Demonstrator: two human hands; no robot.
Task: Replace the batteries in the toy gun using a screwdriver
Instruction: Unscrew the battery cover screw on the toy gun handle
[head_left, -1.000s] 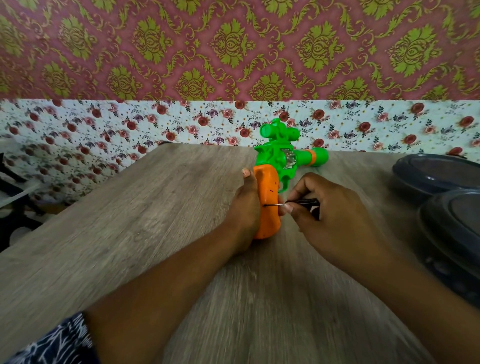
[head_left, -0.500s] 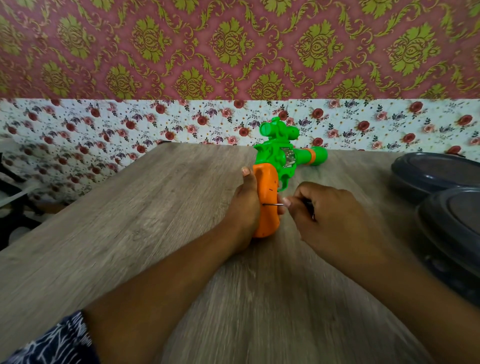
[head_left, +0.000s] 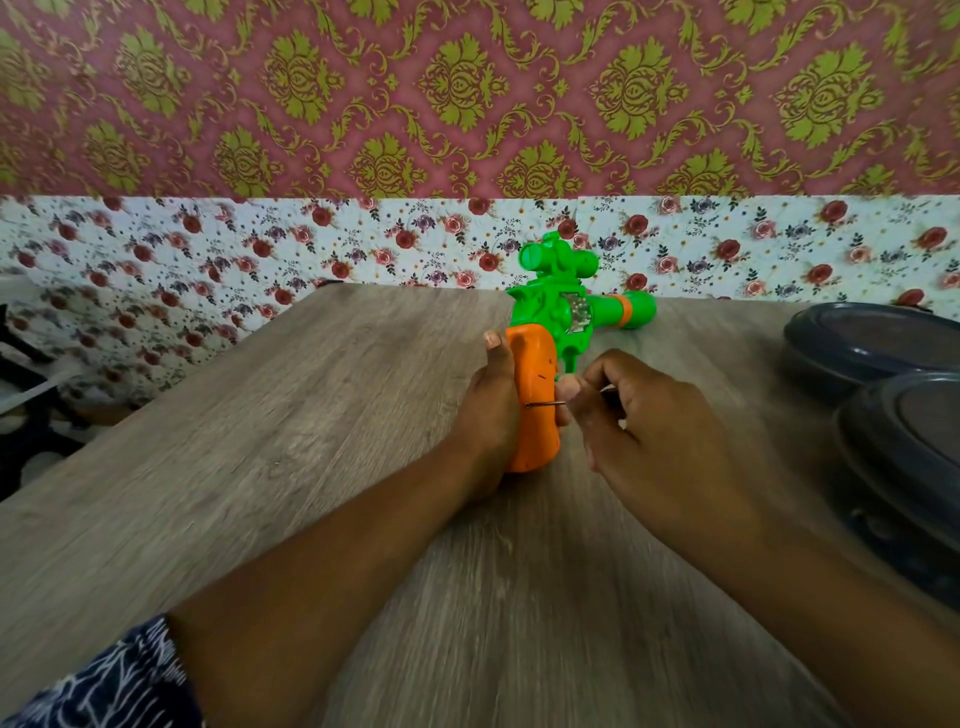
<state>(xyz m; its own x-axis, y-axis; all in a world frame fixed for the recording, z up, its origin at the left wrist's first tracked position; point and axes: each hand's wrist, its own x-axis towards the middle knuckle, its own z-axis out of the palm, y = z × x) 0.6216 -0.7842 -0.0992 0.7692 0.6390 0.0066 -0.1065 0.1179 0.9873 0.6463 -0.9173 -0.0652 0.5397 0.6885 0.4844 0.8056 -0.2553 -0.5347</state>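
Note:
A green toy gun with an orange grip lies on the wooden table, barrel pointing right toward the wall. My left hand holds the orange grip from its left side, thumb up along the edge. A thin screwdriver has its metal shaft set into the side of the grip. My right hand pinches the screwdriver at its handle, which the fingers hide almost entirely.
Two dark round lidded containers sit at the table's right edge. A floral papered wall runs behind the table. Dark furniture stands off the table's left edge.
My right hand has rolled over the screwdriver, so the black handle seen earlier is now covered by the fingers. The gun and my left hand have stayed in place.

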